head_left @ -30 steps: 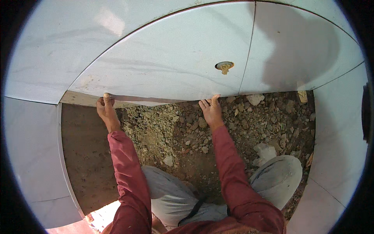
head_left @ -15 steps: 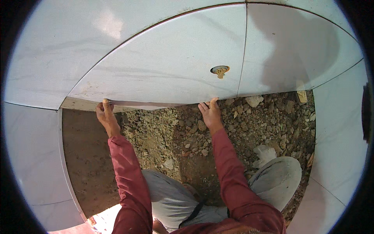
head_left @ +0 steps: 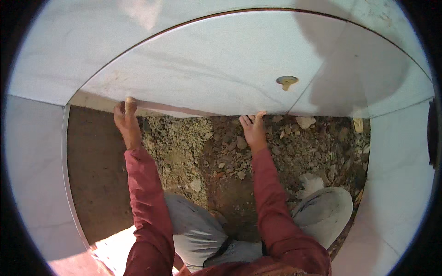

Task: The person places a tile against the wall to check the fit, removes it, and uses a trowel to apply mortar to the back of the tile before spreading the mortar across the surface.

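my left hand (head_left: 125, 120) is hooked over the near edge of the big white floor tile (head_left: 207, 73), thumb on top and fingers under, left of centre in the frame; my right hand (head_left: 253, 129) lies open, palm up, fingertips tucked beneath the same edge near the middle. the tile sits in the upper half, its near edge lifted off the rubble bed (head_left: 221, 152), so i judge it not yet seated. laid tiles (head_left: 32, 175) already border the gap at left, top and right; the brown patch (head_left: 94, 175) and rubble in the lower middle remain uncovered. a small tan spacer (head_left: 286, 81) rests on the tile right of centre. against the earlier frames, the tile edge and both hands sit slightly higher in the frame.
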Action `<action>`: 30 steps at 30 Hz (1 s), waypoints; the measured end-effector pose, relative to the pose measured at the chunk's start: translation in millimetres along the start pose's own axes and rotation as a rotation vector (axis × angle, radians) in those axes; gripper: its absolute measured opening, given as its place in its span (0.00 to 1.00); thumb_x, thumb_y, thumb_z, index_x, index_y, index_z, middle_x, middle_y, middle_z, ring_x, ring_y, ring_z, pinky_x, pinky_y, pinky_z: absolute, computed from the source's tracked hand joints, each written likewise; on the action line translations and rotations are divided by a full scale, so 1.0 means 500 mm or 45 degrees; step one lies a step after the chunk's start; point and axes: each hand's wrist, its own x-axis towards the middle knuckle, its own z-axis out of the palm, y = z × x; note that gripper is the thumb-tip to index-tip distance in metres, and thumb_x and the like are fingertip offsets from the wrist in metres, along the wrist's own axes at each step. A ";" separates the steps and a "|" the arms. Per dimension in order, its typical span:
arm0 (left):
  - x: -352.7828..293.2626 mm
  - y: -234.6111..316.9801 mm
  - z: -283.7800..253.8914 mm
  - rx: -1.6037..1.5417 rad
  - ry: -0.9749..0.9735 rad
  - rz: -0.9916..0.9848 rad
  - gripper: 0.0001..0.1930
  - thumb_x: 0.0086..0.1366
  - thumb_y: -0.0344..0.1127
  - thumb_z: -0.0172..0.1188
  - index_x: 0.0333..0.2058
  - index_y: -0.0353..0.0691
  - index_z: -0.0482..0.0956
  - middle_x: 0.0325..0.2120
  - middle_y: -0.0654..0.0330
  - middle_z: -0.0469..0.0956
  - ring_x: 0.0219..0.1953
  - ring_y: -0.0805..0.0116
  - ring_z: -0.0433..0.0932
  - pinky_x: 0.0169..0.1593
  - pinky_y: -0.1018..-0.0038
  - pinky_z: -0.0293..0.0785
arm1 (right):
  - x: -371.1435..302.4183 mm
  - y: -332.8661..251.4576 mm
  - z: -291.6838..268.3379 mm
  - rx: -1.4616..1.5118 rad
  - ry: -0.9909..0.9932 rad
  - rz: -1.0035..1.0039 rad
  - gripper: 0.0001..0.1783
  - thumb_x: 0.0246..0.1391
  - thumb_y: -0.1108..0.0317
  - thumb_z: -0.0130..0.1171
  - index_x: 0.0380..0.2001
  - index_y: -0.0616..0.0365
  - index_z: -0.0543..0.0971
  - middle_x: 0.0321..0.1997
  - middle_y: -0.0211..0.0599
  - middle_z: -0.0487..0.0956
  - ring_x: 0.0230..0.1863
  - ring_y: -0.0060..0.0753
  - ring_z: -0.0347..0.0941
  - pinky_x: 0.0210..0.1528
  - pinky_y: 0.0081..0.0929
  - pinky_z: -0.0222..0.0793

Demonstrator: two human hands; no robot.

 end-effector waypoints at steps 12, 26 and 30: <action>0.003 -0.005 0.026 -0.097 0.293 0.016 0.30 0.62 0.57 0.65 0.35 0.28 0.75 0.31 0.55 0.75 0.34 0.65 0.72 0.41 0.67 0.71 | 0.004 0.000 0.015 -0.005 0.049 0.080 0.65 0.48 0.32 0.56 0.68 0.72 0.36 0.72 0.59 0.45 0.75 0.59 0.40 0.76 0.53 0.46; 0.006 -0.004 0.020 -0.013 0.320 -0.033 0.37 0.59 0.65 0.63 0.34 0.25 0.72 0.29 0.51 0.74 0.32 0.60 0.74 0.37 0.63 0.72 | 0.023 0.003 -0.007 0.061 0.081 0.104 0.63 0.49 0.34 0.56 0.67 0.75 0.40 0.71 0.55 0.49 0.74 0.52 0.45 0.76 0.50 0.47; 0.019 0.007 0.030 0.095 0.278 -0.061 0.35 0.61 0.61 0.63 0.37 0.25 0.74 0.32 0.49 0.76 0.34 0.60 0.75 0.41 0.63 0.72 | 0.017 -0.002 0.009 0.033 -0.010 0.012 0.56 0.54 0.34 0.49 0.68 0.69 0.46 0.72 0.57 0.49 0.73 0.53 0.47 0.76 0.50 0.49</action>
